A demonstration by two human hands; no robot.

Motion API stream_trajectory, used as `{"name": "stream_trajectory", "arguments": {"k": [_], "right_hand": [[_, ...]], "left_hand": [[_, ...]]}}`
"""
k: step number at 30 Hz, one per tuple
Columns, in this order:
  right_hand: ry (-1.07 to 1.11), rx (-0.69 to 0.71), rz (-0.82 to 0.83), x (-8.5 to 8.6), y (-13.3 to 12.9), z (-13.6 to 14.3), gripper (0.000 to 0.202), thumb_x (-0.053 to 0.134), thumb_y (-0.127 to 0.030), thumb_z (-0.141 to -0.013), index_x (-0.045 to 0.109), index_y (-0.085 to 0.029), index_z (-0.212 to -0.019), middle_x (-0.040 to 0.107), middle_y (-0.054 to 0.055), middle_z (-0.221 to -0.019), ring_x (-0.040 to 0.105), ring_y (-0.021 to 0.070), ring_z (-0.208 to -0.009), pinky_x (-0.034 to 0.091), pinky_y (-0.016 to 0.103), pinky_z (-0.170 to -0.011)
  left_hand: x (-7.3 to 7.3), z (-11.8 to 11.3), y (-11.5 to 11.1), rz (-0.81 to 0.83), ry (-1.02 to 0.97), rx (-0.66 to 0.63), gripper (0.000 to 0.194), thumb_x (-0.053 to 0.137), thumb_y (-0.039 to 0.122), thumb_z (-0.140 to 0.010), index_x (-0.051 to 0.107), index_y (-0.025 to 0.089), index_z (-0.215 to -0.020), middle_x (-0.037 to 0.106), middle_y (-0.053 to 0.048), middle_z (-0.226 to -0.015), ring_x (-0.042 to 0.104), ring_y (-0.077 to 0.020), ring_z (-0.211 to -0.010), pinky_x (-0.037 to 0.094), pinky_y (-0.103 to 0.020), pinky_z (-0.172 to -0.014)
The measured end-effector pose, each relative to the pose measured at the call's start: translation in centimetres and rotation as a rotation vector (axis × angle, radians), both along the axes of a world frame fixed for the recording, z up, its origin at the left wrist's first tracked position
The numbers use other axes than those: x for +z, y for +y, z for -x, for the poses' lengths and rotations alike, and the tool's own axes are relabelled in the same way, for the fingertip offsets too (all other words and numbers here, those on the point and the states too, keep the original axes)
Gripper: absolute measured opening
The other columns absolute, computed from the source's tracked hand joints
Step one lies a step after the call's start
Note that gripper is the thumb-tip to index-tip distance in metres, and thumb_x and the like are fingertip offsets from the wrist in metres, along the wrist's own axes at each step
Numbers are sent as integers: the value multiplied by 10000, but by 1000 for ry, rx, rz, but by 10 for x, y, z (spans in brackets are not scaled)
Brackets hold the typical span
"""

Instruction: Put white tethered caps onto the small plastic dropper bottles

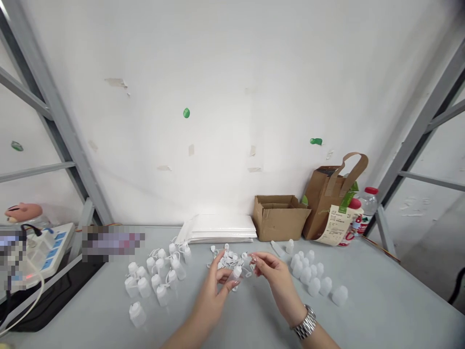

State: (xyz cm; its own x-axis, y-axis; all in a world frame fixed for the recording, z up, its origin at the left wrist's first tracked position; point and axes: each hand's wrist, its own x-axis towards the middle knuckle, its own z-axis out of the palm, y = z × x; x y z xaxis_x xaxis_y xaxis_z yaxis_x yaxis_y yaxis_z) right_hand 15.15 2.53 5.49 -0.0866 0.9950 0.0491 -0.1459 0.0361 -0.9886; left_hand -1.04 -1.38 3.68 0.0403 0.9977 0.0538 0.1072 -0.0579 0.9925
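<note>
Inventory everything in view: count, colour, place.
Wall: one, white, behind
Table: one, grey, below
Frame bars: several, grey, sides
Green scraps: three, green, walls
Packets: several, white, wallside
Box: one, brown, beside packets
Bag: one, brown, beside box
Receipt: one, cream, before bag
Large bottles: two, red-capped, beside bag
Figurine: one, pink, left
Power strip: one, white-blue, left
Cables: several, black/white, left
Flat panel: one, black, left
Blurred item: one, unclear, rear left
Strapped bottles: over ten, white, table left
Strapped caps: many, white, table centre
Small pieces: over ten, translucent, table right
Held bottle: one, translucent, centre
Watch: one, silver, lower right
Left hand: one, bare, holding bottle
Right hand: one, bare, beside caps
</note>
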Motion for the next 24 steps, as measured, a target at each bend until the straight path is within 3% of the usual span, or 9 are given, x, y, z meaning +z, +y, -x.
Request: {"name": "stream_trajectory", "arguments": {"k": [5, 13, 24], "right_hand": [[-28, -31, 4, -3, -1, 3, 323, 702, -467, -604, 625, -154, -573, 511, -17, -520, 445, 129, -541, 369, 243, -550], [149, 86, 140, -13, -5, 9, 330, 697, -461, -619, 598, -151, -563, 477, -22, -540, 387, 110, -523, 331, 225, -532], [-27, 11, 57, -14, -4, 8, 368, 676, -508, -619, 621, -148, -565, 479, -20, -518, 417, 128, -543, 344, 236, -546]], "left_hand": [[-1, -2, -1, -9, 24, -40, 670, 524, 291, -754, 206, 145, -1326, 634, -33, -837, 565, -172, -813, 383, -351, -845], [-4, -4, -2, 0, 29, -37, 728, 539, 288, -739, 165, 153, -1349, 622, -16, -787, 554, -173, -782, 378, -347, -822], [-4, -3, -2, 1, 39, -49, 682, 520, 238, -747, 175, 113, -1322, 629, -23, -789, 560, -171, -778, 382, -342, -816]]}}
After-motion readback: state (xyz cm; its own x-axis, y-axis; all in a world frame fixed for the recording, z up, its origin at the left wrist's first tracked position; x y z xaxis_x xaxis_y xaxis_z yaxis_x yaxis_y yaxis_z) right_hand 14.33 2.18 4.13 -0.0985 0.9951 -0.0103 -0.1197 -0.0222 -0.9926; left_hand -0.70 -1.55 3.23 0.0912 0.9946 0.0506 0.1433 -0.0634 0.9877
